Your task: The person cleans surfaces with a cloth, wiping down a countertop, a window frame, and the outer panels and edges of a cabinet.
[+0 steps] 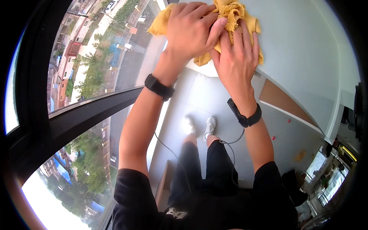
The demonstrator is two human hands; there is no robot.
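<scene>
A bunched yellow cloth (232, 15) lies at the near corner of a white surface, at the top of the view. My left hand (191, 30) is closed over its left part, fingers bent and thumb pointing right. Beside it, my right hand (237, 55) rests on the cloth with fingers stretched out and slightly spread, the fingertips among its folds. The cloth's edges stick out past both hands. Each wrist wears a black band (159, 87).
The white surface (303, 50) stretches to the right, with a brown panel (285, 99) beneath its edge. At the left stands a dark-framed window (92, 107) overlooking trees and a road. Thin cables (166, 147) hang by my arms. Small red bits (273, 138) dot the grey floor (264, 153).
</scene>
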